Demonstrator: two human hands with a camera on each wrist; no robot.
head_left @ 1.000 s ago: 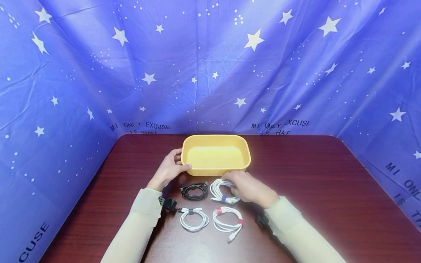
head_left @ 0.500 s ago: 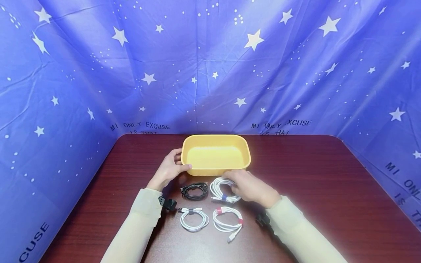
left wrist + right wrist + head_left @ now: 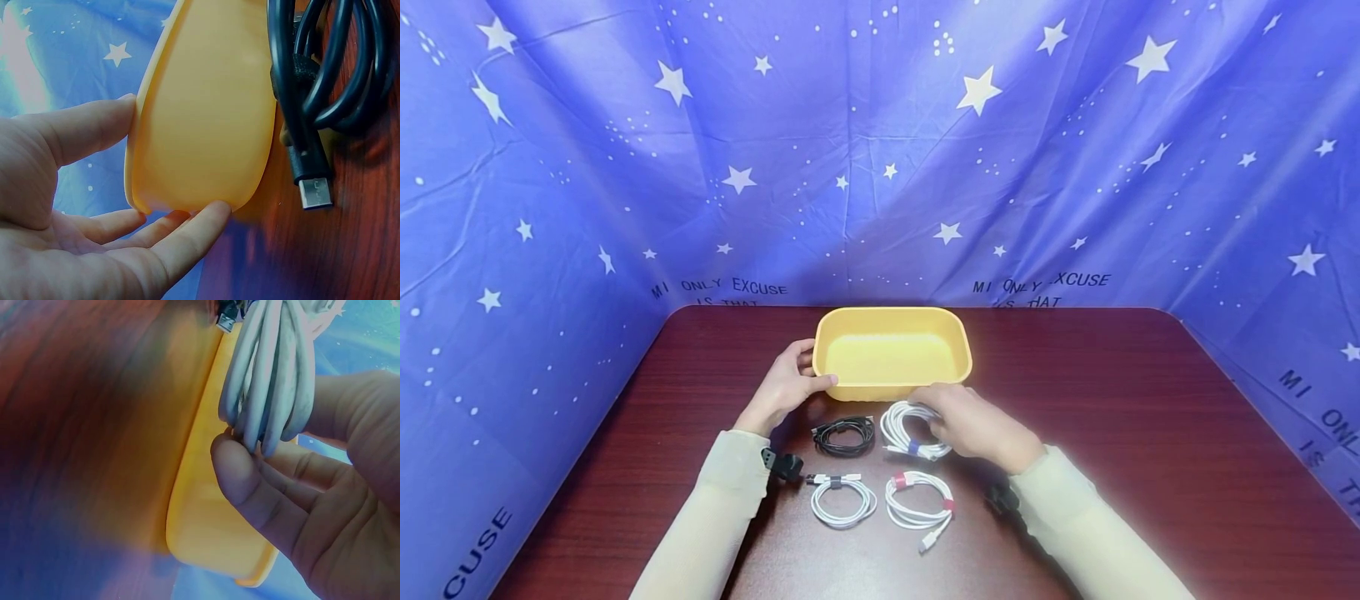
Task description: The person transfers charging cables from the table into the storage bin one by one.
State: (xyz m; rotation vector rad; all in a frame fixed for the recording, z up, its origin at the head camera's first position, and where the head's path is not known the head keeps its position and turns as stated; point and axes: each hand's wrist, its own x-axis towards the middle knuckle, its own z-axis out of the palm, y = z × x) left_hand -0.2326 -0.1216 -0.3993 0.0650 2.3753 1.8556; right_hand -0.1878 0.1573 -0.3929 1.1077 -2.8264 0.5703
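On my head camera I have a dark red table [image 3: 1112, 400], corners rounded at the far side. The yellow box [image 3: 872, 392] stands near that far edge. Closer in lie the black cable [image 3: 840, 427], the dark-tied white cable [image 3: 836, 482] and, right of that, the red-tied one [image 3: 950, 505].

i have the widest room over the tabletop [image 3: 1097, 383] right of the yellow bin [image 3: 868, 392], and the bin's open top lets a hand in from above. the left hand [image 3: 786, 383] blocks its left end; behind, the starry curtain [image 3: 850, 183] limits my reach. in front, the right hand [image 3: 973, 427], gripping the blue-tied coil [image 3: 891, 430], crowds the near wall. that coil, the black coil [image 3: 842, 451], the grey-tied coil [image 3: 872, 504] and the red-tied coil [image 3: 910, 523] leave me narrow gaps.
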